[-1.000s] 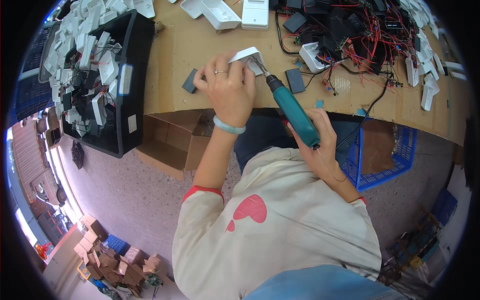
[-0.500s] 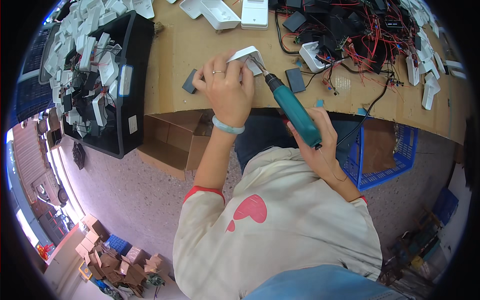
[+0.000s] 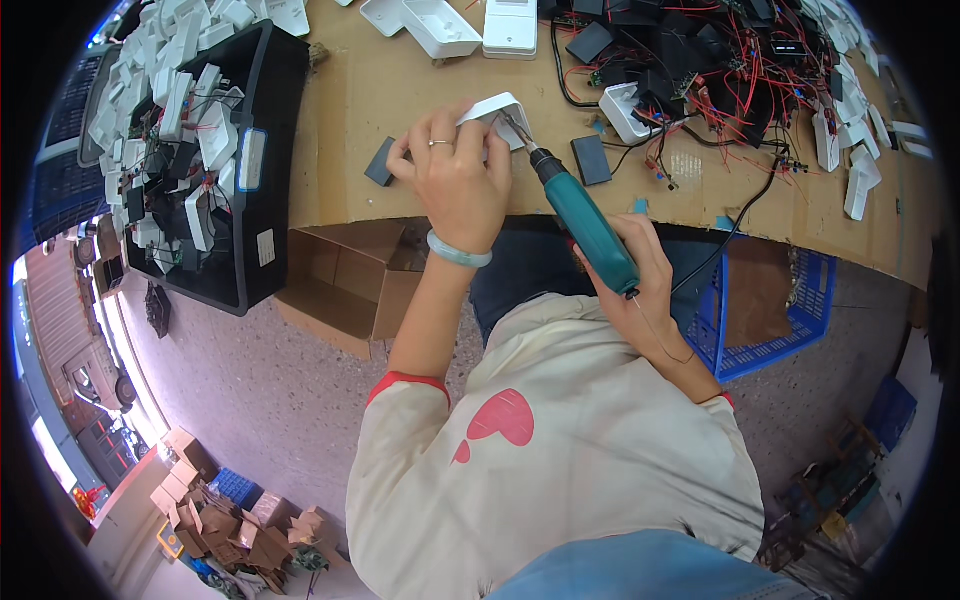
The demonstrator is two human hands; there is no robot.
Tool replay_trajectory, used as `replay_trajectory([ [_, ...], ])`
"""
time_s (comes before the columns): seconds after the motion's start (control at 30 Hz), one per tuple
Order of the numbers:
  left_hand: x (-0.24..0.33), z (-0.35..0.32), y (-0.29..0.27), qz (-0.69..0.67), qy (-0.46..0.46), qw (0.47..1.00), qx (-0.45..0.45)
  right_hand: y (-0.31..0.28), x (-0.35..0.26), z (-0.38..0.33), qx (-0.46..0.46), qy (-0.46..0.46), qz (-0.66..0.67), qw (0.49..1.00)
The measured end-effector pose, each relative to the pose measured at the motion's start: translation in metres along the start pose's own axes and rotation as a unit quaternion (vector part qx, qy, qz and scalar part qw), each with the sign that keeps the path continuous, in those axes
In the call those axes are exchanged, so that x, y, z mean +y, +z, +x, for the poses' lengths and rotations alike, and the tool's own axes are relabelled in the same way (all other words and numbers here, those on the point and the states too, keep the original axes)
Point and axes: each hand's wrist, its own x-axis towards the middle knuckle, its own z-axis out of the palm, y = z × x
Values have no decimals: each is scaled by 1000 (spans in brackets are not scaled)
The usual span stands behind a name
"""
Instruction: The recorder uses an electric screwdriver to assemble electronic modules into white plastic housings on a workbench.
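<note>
My right hand (image 3: pixel 641 262) is wrapped round a green electric screwdriver (image 3: pixel 590 220) with a black collar. Its bit reaches into a small white plastic housing (image 3: pixel 512 106) on the cardboard-covered table. My left hand (image 3: pixel 458 178), wearing a ring and a pale bangle, grips that housing from the left with bent fingers. Whatever the bit's tip touches inside the housing is too small to make out. One dark grey block (image 3: pixel 379 162) lies just left of my left hand. Another dark grey block (image 3: pixel 591 160) rests to the right of the screwdriver's tip.
A black crate (image 3: pixel 262 200) heaped with white housings stands at the left. Tangled red wires and black parts (image 3: pixel 700 75) cover the back right. A black cord (image 3: pixel 752 212) runs across the table's front edge. Below are a cardboard box (image 3: pixel 335 290) and a blue basket (image 3: pixel 775 352).
Almost nothing differs. My left hand and the white housing have shifted very slightly to the right, and the screwdriver keeps nearly the same tilt.
</note>
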Motion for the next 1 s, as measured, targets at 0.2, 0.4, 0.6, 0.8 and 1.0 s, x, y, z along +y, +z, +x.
replay_trajectory([
  [0.2, 0, 0, -1, -2, -2, 1000, 2, -4, -2, -2, 2, -8, 0, 1000],
  [0.4, 0, 0, 0, -9, -7, 1000, 0, -4, -1, -3, 1, 6, 6, 1000],
  [0.6, -1, 0, -1, -11, -2, 1000, 2, -15, -7, -7, 6, 4, 41, 999],
  [0.8, -1, 0, 0, -11, -2, 1000, -4, -31, -13, -19, 28, 42, 83, 995],
  [1.0, -4, -8, -20, -40, 19, 998, 33, -32, 12, -40, 78, 52, 103, 990],
])
